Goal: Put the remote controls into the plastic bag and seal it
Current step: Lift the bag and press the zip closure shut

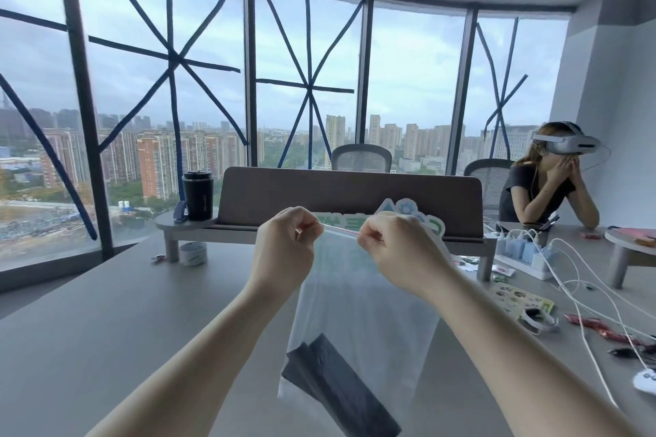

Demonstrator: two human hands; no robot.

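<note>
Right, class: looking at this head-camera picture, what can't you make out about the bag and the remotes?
- Zip strip: the left hand and right hand cover its ends, so whether it is sealed is unclear.
- Remote controls: dark shapes through the cloudy plastic bag; count and buttons blurred.
- Bag bottom: cut off by the lower edge.

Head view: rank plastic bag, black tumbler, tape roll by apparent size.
1. plastic bag, held up close to the camera, which inflates it
2. black tumbler on the shelf
3. tape roll on the table below it

The last two sit at a similar distance, so their order is sound.
</note>
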